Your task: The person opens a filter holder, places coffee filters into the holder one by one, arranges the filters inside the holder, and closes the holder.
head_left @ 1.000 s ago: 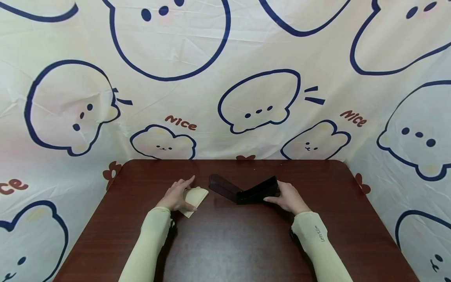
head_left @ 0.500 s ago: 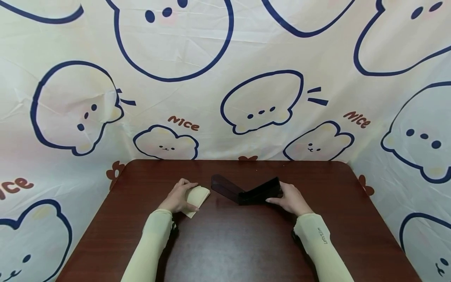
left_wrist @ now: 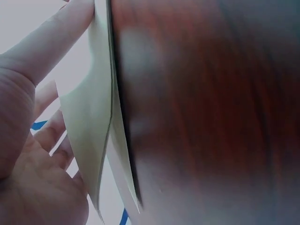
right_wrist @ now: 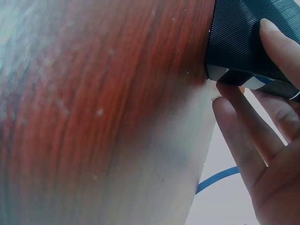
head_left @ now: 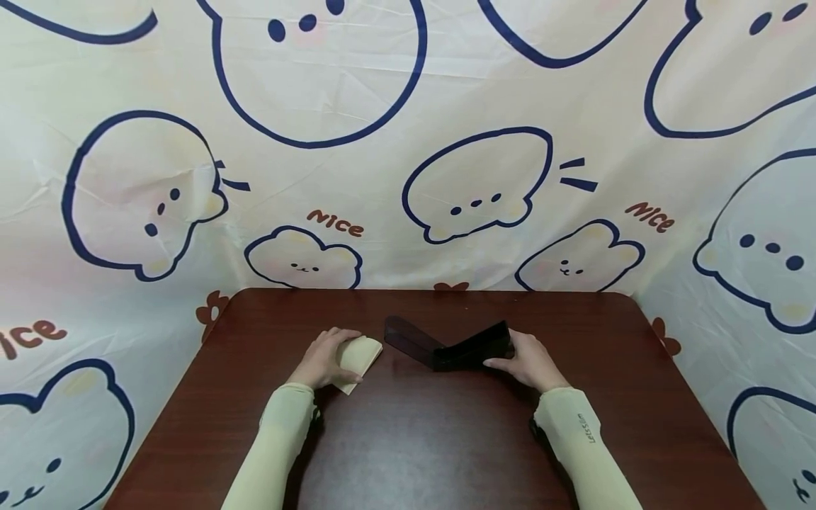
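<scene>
My left hand point(head_left: 324, 360) grips a cream folded piece point(head_left: 360, 354), paper or thin cloth, lying at a slant on the table. The left wrist view shows its flat layers point(left_wrist: 89, 117) slightly parted at one end, with the thumb on one side and fingers on the other. To the right, my right hand point(head_left: 530, 361) holds the outer end of a black box point(head_left: 474, 348). A dark see-through lid point(head_left: 408, 341) spreads open from the box toward the left. In the right wrist view, the thumb lies on the box's fine-ribbed face point(right_wrist: 241, 42), fingers beneath it.
Both hands work on a dark red-brown wooden table point(head_left: 408, 439) with rounded far corners. A pale curtain point(head_left: 376, 177) printed with blue-outlined cartoon faces hangs behind the table and along both sides.
The left hand's fingers, earlier stretched forward past the cream piece, have curled in over its far edge. The right hand keeps its hold on the box. The head view has shifted slightly.
</scene>
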